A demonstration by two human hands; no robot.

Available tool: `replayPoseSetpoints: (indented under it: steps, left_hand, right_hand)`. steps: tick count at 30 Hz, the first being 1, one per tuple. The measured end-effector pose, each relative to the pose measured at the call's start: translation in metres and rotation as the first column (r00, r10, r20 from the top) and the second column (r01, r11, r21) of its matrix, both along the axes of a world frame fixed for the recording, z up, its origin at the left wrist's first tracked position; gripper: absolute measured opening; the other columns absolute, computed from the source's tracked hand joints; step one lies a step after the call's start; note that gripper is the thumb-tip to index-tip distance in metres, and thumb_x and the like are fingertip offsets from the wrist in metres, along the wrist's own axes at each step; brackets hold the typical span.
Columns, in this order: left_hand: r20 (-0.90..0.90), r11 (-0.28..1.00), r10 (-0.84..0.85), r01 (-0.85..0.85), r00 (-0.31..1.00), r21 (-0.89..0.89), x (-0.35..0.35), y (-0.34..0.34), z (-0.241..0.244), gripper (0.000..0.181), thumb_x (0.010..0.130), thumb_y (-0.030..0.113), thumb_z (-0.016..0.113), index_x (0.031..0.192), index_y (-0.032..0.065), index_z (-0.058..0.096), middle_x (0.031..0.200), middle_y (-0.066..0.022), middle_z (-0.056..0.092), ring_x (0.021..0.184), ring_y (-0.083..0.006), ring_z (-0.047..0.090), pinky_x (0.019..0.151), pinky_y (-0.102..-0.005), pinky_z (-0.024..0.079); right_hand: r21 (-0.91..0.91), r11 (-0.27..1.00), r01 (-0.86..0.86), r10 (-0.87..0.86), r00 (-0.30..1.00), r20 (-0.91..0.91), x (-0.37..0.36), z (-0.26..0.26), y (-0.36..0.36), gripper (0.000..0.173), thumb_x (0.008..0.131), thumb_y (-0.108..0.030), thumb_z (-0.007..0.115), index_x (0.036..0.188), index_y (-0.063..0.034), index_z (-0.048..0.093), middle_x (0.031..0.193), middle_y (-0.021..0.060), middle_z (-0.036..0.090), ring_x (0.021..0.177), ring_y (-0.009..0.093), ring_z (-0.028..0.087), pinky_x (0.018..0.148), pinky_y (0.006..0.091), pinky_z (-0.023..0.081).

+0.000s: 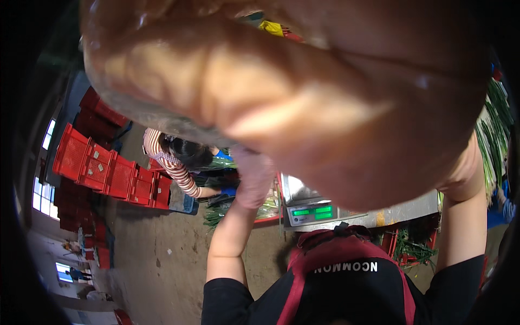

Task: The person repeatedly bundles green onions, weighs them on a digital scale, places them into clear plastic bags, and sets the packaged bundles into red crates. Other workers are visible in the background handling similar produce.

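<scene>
A large, blurred hand fills the upper view very close to the camera; it appears to be my right hand (292, 109), joining the forearm at right. A shiny, translucent layer along its edge looks like a thin plastic glove. What it touches, if anything, cannot be made out. My left hand (254, 178) is raised at the middle left, its fingers hidden behind the near hand. Beyond the hands, a digital weighing scale (312, 213) with lit green displays stands on a metal table (400, 211), its pan partly covered.
At left, a co-worker in a striped top (178, 170) and blue gloves bends over bundled green onions (219, 211). Red plastic crates (109, 170) stand stacked behind. More green onions (493, 134) lie at far right. Under the table is a red crate with greens (412, 245).
</scene>
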State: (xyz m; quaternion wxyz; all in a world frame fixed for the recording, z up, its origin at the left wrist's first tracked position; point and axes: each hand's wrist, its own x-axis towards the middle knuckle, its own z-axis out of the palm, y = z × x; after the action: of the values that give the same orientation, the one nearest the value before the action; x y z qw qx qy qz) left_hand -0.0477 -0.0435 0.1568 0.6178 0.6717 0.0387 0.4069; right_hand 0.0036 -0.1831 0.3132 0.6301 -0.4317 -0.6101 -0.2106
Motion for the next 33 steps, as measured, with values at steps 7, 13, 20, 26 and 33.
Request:
replayPoseSetpoints:
  steps: [7, 13, 20, 26, 33]
  left_hand:
    - [0.244, 0.726, 0.622, -0.431, 0.744, -0.536, -0.08, 0.075, -0.006, 0.043, 0.069, 0.006, 0.067, 0.109, 0.0002, 0.052, 0.107, -0.0097, 0.056, 0.092, -0.0214, 0.056, 0.085, -0.0362, 0.048]
    - [-0.069, 0.26, 0.905, -0.676, 0.419, -0.689, -0.142, 0.137, -0.086, 0.057, 0.068, 0.015, 0.07, 0.115, -0.0024, 0.044, 0.113, -0.015, 0.052, 0.089, -0.0249, 0.055, 0.081, -0.0381, 0.048]
    - [-0.515, 0.041, 0.642, -0.697, 0.568, -0.716, -0.212, 0.185, -0.223, 0.09, 0.064, 0.032, 0.074, 0.132, -0.0026, 0.028, 0.132, -0.0162, 0.038, 0.115, -0.0294, 0.042, 0.097, -0.0408, 0.037]
    - [-0.697, -0.19, 0.603, -0.779, 0.388, -0.598, -0.259, 0.194, -0.284, 0.071, 0.072, 0.029, 0.062, 0.13, 0.0004, 0.035, 0.14, -0.0127, 0.03, 0.124, -0.0259, 0.033, 0.104, -0.0389, 0.026]
    - [-0.491, 0.433, 0.52, -0.711, 0.699, -0.554, -0.209, 0.178, -0.264, 0.042, 0.084, 0.028, 0.043, 0.118, 0.0036, 0.044, 0.117, -0.0105, 0.05, 0.099, -0.0272, 0.052, 0.086, -0.0417, 0.041]
  right_hand:
    - [-0.503, 0.863, -0.053, 0.023, 0.998, -0.065, 0.069, -0.05, -0.013, 0.029, 0.083, -0.025, 0.061, 0.103, -0.0037, 0.06, 0.098, 0.0063, 0.06, 0.098, 0.016, 0.055, 0.089, 0.0313, 0.042]
    - [-0.788, 0.587, -0.189, -0.233, 0.892, -0.387, 0.09, -0.113, -0.037, 0.019, 0.079, -0.017, 0.06, 0.091, -0.0019, 0.063, 0.089, 0.0051, 0.06, 0.088, 0.015, 0.055, 0.083, 0.0303, 0.042]
    - [-0.81, 0.49, -0.321, -0.176, 0.874, -0.453, 0.082, -0.126, -0.027, 0.021, 0.082, -0.017, 0.056, 0.093, -0.0007, 0.063, 0.089, 0.0067, 0.061, 0.087, 0.017, 0.055, 0.081, 0.0297, 0.043]
    - [-0.812, 0.494, -0.313, -0.34, 0.79, -0.511, 0.094, -0.146, -0.054, 0.02, 0.08, -0.016, 0.058, 0.091, 0.0006, 0.063, 0.087, 0.0061, 0.061, 0.086, 0.014, 0.056, 0.081, 0.0278, 0.043]
    - [-0.703, 0.579, -0.413, -0.455, 0.552, -0.699, 0.103, -0.193, -0.104, 0.028, 0.082, -0.027, 0.058, 0.091, -0.0015, 0.064, 0.088, 0.0061, 0.062, 0.087, 0.015, 0.056, 0.08, 0.0277, 0.043]
